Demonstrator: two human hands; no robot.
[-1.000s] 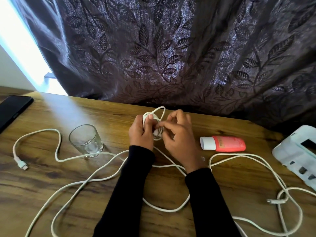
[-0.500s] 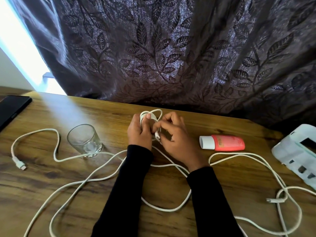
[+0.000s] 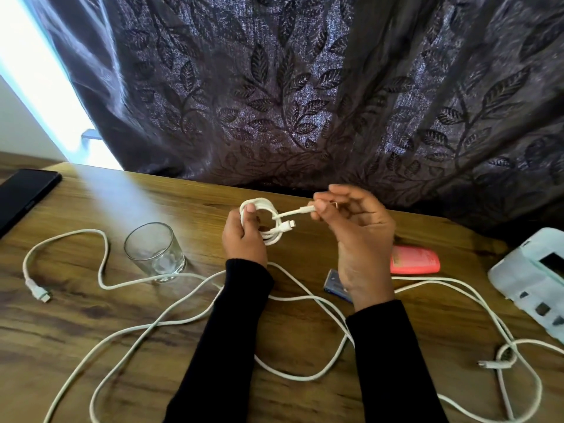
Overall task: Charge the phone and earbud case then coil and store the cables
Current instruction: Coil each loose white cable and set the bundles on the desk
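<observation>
My left hand [image 3: 244, 236] grips a small white coiled cable [image 3: 268, 236] just above the wooden table [image 3: 91, 315]. One plug end sticks out of the coil to the right. My right hand [image 3: 357, 233] pinches the cable's other end between thumb and fingertips, pulled out to the right of the coil. A long loose white cable [image 3: 171, 319] sprawls over the table around both arms, with a plug [image 3: 38, 291] at the far left and another plug [image 3: 488, 364] at the right. A black phone [image 3: 21, 193] lies at the far left edge.
An empty glass [image 3: 154, 251] stands left of my left hand. A red tube [image 3: 415, 259] and a small blue item [image 3: 335, 285] lie by my right wrist. A white plastic case [image 3: 531, 279] sits at the right edge. A dark curtain [image 3: 305, 87] hangs behind the table.
My right hand has pulled one cable end out of the coil to the right and lifted; earlier both hands were close together on the coil. The blue item has come into sight.
</observation>
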